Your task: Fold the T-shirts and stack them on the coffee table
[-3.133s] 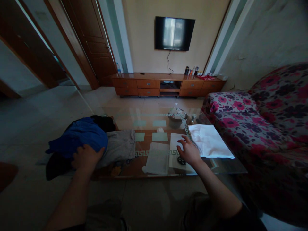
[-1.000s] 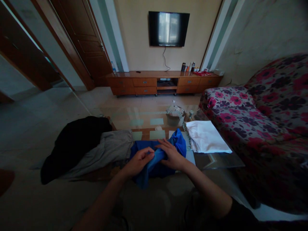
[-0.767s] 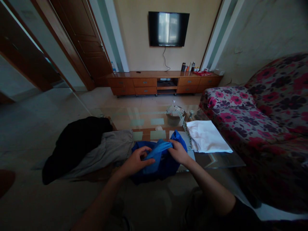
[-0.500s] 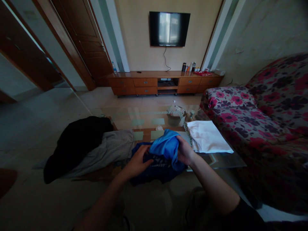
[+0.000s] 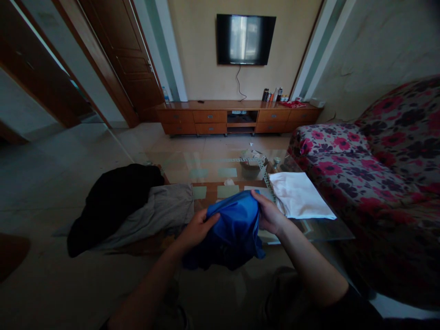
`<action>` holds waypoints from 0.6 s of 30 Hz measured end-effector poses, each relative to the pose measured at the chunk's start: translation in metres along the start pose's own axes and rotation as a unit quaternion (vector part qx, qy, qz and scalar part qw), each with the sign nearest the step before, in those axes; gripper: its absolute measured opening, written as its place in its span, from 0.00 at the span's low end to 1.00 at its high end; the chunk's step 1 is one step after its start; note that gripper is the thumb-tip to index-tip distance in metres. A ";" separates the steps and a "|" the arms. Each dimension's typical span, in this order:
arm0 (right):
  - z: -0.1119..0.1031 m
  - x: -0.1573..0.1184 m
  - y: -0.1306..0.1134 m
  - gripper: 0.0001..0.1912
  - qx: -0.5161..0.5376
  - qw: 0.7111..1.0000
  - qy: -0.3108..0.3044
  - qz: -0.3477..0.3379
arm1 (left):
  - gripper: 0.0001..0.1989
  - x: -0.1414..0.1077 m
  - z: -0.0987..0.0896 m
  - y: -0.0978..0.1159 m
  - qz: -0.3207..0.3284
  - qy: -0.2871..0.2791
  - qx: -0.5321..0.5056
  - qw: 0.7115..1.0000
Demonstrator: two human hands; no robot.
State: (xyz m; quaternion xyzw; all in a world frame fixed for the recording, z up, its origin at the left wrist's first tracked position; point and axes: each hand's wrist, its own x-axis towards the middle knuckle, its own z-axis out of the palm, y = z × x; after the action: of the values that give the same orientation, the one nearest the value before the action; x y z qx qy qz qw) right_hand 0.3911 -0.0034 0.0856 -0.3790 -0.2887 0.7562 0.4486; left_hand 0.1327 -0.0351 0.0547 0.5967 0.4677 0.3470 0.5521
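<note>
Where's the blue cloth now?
In the head view's lower middle, the blue cloth is held by the left hand and right hand, between the gray cloth and white cloth.

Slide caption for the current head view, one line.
Left hand and right hand hold a blue garment at a glass table, between grey cloth and white cloth.

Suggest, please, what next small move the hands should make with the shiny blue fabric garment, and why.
Probably draw the left hand and right hand gently apart to straighten the upper edge of the shiny blue fabric garment. Both hands grip it near the top, on opposite sides, while the cloth between and below them looks loose and creased.
</note>
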 end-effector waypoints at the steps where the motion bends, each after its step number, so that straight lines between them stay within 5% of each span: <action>1: -0.001 0.000 -0.003 0.14 -0.011 0.999 0.014 -0.034 | 0.23 0.000 -0.002 0.001 -0.004 0.006 -0.031 0.999; 9: -0.008 -0.009 -0.028 0.16 -0.062 0.987 -0.014 -0.146 | 0.28 -0.003 -0.011 0.012 -0.010 -0.016 -0.056 0.998; 14: -0.030 -0.009 -0.055 0.16 -0.024 0.968 0.085 -0.236 | 0.19 -0.004 -0.019 0.006 -0.011 -0.096 0.113 0.989; 18: -0.073 -0.007 -0.084 0.13 0.028 0.924 0.188 -0.332 | 0.15 0.002 -0.033 -0.002 0.016 -0.034 0.176 0.984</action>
State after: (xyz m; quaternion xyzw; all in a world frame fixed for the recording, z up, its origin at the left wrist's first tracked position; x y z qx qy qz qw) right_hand 0.4931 0.0341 0.1132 -0.3840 -0.2865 0.4867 0.7305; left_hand 0.1024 -0.0226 0.0574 0.7032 0.4927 0.2482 0.4485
